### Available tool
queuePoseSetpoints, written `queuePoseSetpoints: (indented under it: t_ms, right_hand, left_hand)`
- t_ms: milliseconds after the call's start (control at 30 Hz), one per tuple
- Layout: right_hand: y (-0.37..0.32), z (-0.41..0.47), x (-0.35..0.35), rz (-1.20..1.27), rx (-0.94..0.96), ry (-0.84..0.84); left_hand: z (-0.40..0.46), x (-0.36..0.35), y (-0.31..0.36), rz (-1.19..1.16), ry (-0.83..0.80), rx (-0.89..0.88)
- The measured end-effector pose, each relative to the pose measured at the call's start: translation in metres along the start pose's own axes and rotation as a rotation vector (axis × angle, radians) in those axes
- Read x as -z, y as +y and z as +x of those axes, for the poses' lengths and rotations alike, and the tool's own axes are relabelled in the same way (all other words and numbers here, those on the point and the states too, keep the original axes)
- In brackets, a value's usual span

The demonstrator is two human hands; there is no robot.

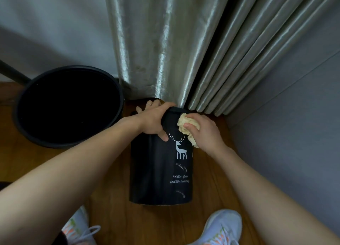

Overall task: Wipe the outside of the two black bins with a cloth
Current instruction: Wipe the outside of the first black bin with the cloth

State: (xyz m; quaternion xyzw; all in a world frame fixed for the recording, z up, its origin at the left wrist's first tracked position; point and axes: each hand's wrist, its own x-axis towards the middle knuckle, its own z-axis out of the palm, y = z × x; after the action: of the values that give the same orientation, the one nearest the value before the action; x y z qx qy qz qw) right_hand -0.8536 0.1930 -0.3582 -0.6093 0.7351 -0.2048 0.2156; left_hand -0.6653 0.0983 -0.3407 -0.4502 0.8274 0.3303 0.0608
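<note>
A black bin (158,171) with a white deer print and white lettering is tipped away from me on the wooden floor, its base nearest my feet. My left hand (153,118) grips its far rim, thumb on the outer wall. My right hand (201,132) holds a crumpled yellow cloth (184,125) pressed against the upper outer wall, right of the deer. A second black bin (24,127) stands upright to the left, its dark opening facing up.
Shiny grey curtains (165,46) hang behind the bins down to the floor. A grey wall (287,127) closes the right side. My white sneakers (219,228) stand on the wooden floor (114,217) near the tipped bin's base.
</note>
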Motion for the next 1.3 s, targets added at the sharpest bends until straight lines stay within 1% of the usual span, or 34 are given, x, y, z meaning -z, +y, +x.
queuePoseSetpoints:
  t_ms: [100,200,367,500,633,700,800,833,900,967,1033,1167,1300]
  right_hand:
    - [-0.001,-0.002,0.001,0.055,-0.003,0.028]
    - [0.006,-0.007,0.008,0.101,-0.045,0.047]
    - [0.014,-0.018,0.005,0.057,-0.051,0.01]
    - [-0.007,-0.019,-0.011,0.042,0.023,0.032]
    - [-0.028,-0.015,-0.025,-0.018,0.135,0.007]
    - [-0.024,-0.011,-0.025,-0.044,0.083,0.053]
    - [-0.008,-0.003,-0.018,-0.016,-0.099,0.13]
    - [-0.006,-0.002,-0.018,0.002,-0.123,0.138]
    - [-0.009,-0.003,-0.019,0.023,-0.06,0.116]
    - [-0.013,-0.007,-0.02,0.027,0.065,0.039]
    - [-0.014,-0.003,-0.017,-0.009,0.137,-0.006]
    - [-0.011,0.008,-0.01,-0.033,0.08,0.026]
    - [-0.005,-0.011,-0.015,-0.011,0.164,-0.014]
  left_hand:
    - [0.0,0.003,-0.007,-0.068,0.021,-0.027]
    - [0.0,0.007,-0.019,-0.13,0.068,-0.051]
    - [0.0,0.011,-0.022,-0.098,0.065,-0.055]
    - [0.001,0.008,-0.014,-0.048,0.046,-0.067]
    - [-0.002,0.005,-0.016,-0.036,0.041,-0.084]
    - [-0.003,0.005,-0.018,-0.036,0.036,-0.084]
    - [-0.002,0.005,-0.02,-0.031,0.039,-0.084]
    - [-0.002,0.005,-0.02,-0.028,0.039,-0.085]
    - [-0.001,0.005,-0.021,-0.022,0.03,-0.08]
    - [-0.002,0.006,-0.024,-0.021,0.019,-0.077]
    - [-0.002,0.007,-0.027,-0.017,0.023,-0.088]
    - [-0.001,0.005,-0.029,-0.001,0.041,-0.11]
    - [-0.002,0.007,-0.024,0.036,0.011,-0.124]
